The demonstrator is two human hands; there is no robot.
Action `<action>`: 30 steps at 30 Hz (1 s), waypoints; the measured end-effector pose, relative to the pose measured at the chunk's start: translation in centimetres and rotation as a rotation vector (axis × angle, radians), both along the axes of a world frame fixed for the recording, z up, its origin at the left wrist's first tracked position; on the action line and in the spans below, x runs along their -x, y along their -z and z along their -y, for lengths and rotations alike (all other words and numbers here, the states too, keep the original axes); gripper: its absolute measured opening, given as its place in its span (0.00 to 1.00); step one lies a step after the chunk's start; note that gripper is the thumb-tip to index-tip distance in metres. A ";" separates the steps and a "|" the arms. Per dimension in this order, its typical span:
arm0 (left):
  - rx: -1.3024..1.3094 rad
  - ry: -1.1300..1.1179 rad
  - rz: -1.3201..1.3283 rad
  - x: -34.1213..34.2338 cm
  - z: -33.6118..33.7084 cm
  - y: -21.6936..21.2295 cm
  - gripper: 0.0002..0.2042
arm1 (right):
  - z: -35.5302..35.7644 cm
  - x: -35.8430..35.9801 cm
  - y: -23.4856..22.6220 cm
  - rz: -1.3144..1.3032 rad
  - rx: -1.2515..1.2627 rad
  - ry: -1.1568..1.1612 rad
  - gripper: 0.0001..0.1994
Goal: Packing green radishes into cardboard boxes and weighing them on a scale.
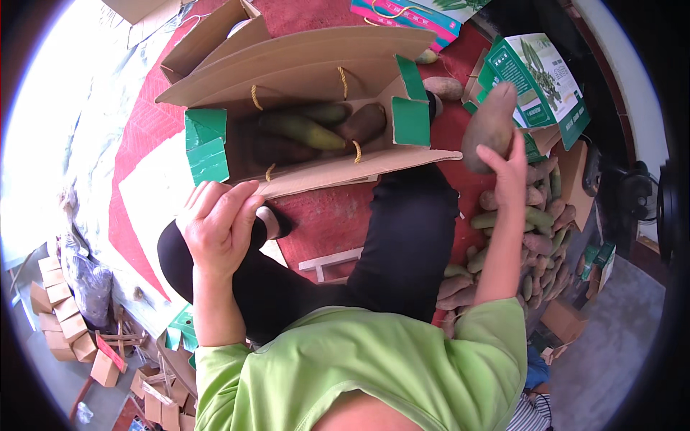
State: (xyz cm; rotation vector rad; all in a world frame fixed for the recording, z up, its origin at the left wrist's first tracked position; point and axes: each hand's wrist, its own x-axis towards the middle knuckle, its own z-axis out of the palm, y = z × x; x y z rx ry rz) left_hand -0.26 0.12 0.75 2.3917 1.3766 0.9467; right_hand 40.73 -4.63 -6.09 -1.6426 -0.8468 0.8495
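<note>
My right hand is closed on a large, tapered brownish root vegetable, raised to the right of an open cardboard box. With fingers curled, my left hand grips the box's near flap at its left corner. Inside the box lie several long vegetables: a green one on top, with darker brown ones beside and under it. Green end flaps fold outward, and yellow rope handles hang from the long sides.
A pile of green and brownish roots lies on the red floor cover to my right. Beyond it stands a green-and-white printed carton. Another open box sits behind. Small cardboard pieces lie at far left.
</note>
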 end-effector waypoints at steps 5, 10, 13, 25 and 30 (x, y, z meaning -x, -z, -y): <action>-0.001 0.020 0.009 0.2 0.0 -0.2 0.06 | -4.7 5.8 -11.0 0.317 -0.195 -0.368 0.40; -0.003 0.025 -0.008 0.4 0.1 -0.2 0.05 | -8.8 12.3 -12.9 0.613 -0.240 -0.814 0.39; 0.001 0.037 -0.013 0.4 0.1 -0.4 0.05 | -10.9 15.8 -11.1 0.822 -0.088 -1.007 0.36; -0.005 0.045 0.010 0.6 0.2 -0.3 0.06 | -13.6 15.8 -6.2 1.014 -0.051 -0.931 0.29; -0.005 -0.020 0.039 1.0 0.4 0.1 0.04 | -9.3 11.7 -10.8 0.495 -0.258 -0.614 0.16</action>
